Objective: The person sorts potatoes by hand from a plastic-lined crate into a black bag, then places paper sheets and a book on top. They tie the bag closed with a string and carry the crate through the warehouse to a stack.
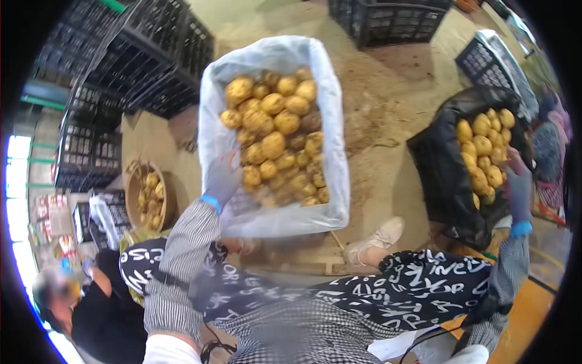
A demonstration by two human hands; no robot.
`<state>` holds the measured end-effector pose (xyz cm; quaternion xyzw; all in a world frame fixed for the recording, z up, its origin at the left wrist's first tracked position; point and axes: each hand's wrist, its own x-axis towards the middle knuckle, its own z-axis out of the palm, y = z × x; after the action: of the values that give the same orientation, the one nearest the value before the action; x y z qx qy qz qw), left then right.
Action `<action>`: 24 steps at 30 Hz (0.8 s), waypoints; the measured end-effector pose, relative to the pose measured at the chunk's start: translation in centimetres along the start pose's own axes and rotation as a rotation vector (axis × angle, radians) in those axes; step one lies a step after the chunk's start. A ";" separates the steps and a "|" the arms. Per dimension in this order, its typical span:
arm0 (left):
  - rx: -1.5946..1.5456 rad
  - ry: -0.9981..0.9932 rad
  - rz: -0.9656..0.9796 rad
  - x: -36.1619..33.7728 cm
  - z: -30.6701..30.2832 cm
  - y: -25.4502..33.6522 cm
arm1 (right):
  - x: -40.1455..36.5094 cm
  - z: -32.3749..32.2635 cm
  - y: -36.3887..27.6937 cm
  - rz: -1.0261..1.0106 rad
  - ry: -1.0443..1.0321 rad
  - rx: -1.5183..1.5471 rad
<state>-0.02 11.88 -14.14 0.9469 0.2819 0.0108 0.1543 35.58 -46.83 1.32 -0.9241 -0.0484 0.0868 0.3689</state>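
Observation:
My left hand, in a grey glove with bare-looking fingertips, is at the left side of a crate lined with clear plastic. Its fingers are stretched out beside the soil-marked potatoes that fill the crate, and nothing shows in them. At the far right, my right hand, gloved the same way, reaches over the edge of a crate lined with black plastic. Its fingers extend beside the cleaner-looking yellow potatoes inside; no potato is visible in its grasp.
Black crates are stacked at left, and more crates stand at the top. A round basket holds potatoes. A person in black sits at lower left; another person is at far right. Soil litters the floor.

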 end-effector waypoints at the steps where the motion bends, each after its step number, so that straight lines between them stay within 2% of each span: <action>1: 0.024 0.025 -0.018 0.6 0.4 0.5 | -0.6 -0.3 -1.1 -0.044 0.045 0.064; 4: 0.081 -0.266 0.031 2.1 2.8 1.5 | -5.1 2.7 -8.0 -0.187 0.048 0.155; 7: 0.448 -0.545 -0.144 2.3 3.4 6.2 | -7.3 7.2 -10.0 -0.342 0.048 0.259; 10: 0.448 -0.378 -0.339 2.3 7.4 6.8 | -9.5 10.1 -13.5 -0.255 -0.081 0.337; 13: 0.402 -0.237 -0.474 1.6 8.8 7.8 | -11.1 12.6 -15.8 -0.279 -0.171 0.350; 16: 0.309 -0.181 -0.399 1.0 8.5 7.8 | -11.7 15.1 -15.9 -0.360 -0.245 0.393; 19: 0.286 -0.193 -0.267 0.5 6.7 6.8 | -12.6 16.5 -15.9 -0.325 -0.361 0.397; 22: -0.319 -0.555 -0.430 1.7 3.1 6.3 | -14.2 18.4 -16.2 -0.167 -0.515 0.518; 23: -0.768 -0.615 -0.457 1.1 1.9 7.1 | -14.7 18.9 -16.5 -0.114 -0.564 0.535; 24: -1.222 -0.655 -0.467 0.3 0.9 8.3 | -15.1 19.9 -16.2 -0.148 -0.598 0.553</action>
<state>4.69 5.20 -12.49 0.5616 0.3594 -0.1509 0.7299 16.49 -24.02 0.18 -0.7183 -0.1946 0.3345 0.5782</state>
